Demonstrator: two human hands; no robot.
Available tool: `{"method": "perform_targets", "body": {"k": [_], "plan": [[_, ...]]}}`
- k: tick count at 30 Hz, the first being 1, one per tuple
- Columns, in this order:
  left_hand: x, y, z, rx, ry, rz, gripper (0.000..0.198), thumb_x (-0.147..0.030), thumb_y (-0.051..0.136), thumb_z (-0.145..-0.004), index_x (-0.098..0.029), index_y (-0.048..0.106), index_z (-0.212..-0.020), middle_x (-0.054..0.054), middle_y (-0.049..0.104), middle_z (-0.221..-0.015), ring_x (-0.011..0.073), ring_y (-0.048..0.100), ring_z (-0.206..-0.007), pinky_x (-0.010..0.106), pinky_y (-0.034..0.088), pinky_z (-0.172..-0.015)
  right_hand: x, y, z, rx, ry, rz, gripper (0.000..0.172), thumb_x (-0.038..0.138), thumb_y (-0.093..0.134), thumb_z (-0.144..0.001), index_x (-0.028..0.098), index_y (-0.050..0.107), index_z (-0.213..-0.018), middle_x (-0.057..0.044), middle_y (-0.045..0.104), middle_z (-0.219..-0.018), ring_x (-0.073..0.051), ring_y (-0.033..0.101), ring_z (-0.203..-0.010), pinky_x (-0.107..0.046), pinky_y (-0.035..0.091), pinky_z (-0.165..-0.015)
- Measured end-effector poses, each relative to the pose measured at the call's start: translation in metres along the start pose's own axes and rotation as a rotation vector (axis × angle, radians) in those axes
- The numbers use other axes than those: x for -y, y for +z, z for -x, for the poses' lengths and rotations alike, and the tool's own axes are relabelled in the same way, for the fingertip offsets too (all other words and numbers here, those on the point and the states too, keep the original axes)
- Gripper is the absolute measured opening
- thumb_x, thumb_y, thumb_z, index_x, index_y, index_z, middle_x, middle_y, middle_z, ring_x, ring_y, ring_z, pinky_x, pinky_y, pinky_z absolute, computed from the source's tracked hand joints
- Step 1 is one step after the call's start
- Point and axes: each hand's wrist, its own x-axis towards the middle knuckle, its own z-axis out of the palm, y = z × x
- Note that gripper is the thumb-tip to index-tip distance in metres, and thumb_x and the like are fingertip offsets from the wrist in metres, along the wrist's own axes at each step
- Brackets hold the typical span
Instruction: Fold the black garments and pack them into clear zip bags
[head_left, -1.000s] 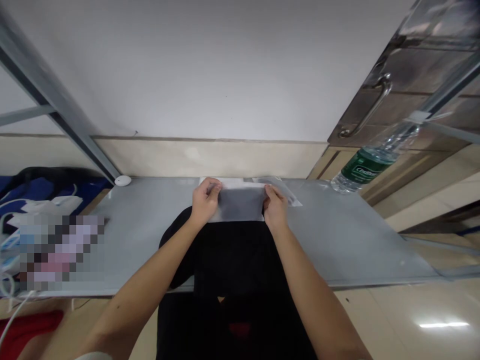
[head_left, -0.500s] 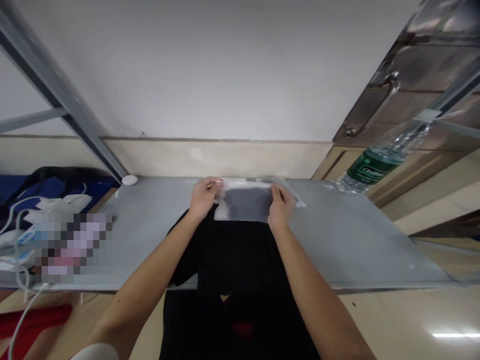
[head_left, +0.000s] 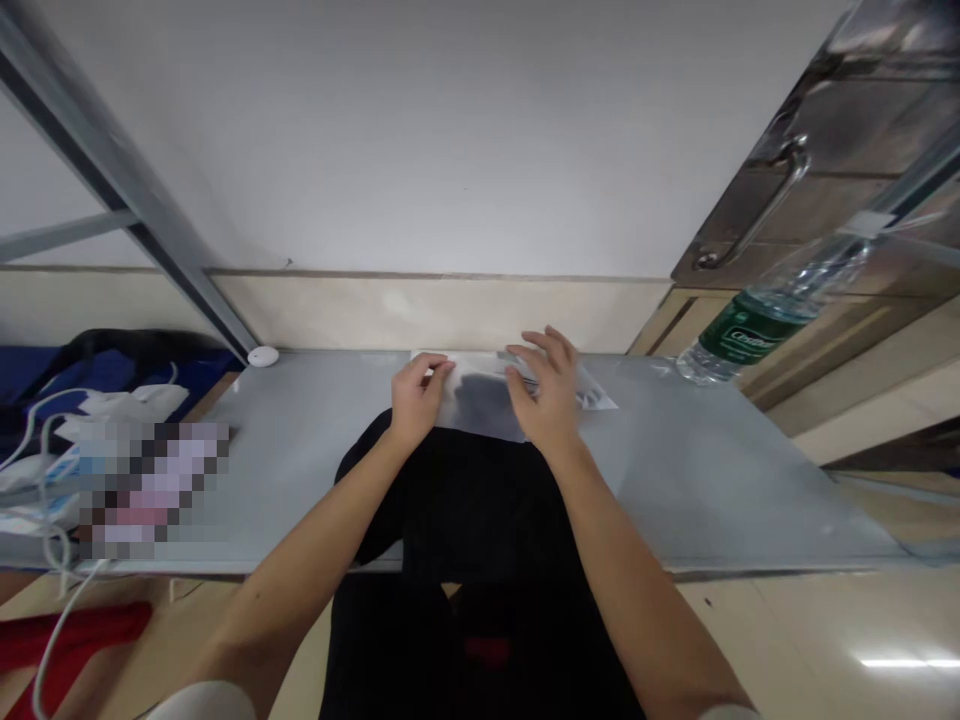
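Both my hands rest on the clear pouch (head_left: 480, 400) at the table's (head_left: 675, 470) far edge: left hand (head_left: 415, 400) pinching its corner to anchor it, right hand (head_left: 550, 395) spread open, pressing it flat.

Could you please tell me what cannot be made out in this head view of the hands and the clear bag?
- Clear bag: its dark contents are unidentifiable through the hazy plastic; the right hand covers its right side.
- Left hand: fingertip grip on the bag is too small to judge.
- Items at the table's left end: pixelated.
- Water bottle: label too small to read.
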Motion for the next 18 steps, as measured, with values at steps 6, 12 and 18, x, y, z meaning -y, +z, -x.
{"method": "perform_targets", "body": {"k": [6, 12, 18], "plan": [[-0.014, -0.004, -0.002, -0.015, 0.312, -0.128, 0.015, -0.026, 0.062, -0.098, -0.020, 0.069, -0.086, 0.003, 0.069, -0.082, 0.0160, 0.060, -0.077, 0.032, 0.050, -0.076, 0.036, 0.013, -0.023, 0.274, -0.195, 0.177, 0.020, 0.028, 0.056, -0.097, 0.026, 0.075, -0.098, -0.008, 0.050, -0.149, -0.038, 0.027, -0.152, -0.069, 0.022, -0.123], [-0.022, -0.006, -0.003, -0.026, 0.338, -0.116, 0.015, -0.019, 0.059, -0.098, -0.021, 0.067, -0.085, 0.002, 0.068, -0.081, 0.0166, 0.059, -0.079, 0.034, 0.048, -0.079, 0.033, 0.014, -0.029, 0.342, -0.192, 0.170, 0.023, 0.019, 0.053, -0.095, 0.024, 0.073, -0.086, -0.006, 0.057, -0.141, -0.036, 0.031, -0.150, -0.069, 0.021, -0.124], [-0.017, -0.020, -0.018, -0.197, 0.197, -0.105, 0.014, -0.018, 0.061, -0.093, -0.020, 0.063, -0.079, 0.002, 0.063, -0.080, 0.0165, 0.058, -0.078, 0.030, 0.046, -0.070, 0.013, -0.002, -0.030, 0.361, -0.151, 0.208, 0.018, 0.012, 0.056, -0.088, 0.023, 0.069, -0.080, -0.008, 0.063, -0.133, -0.038, 0.038, -0.144, -0.070, 0.029, -0.120]]}}
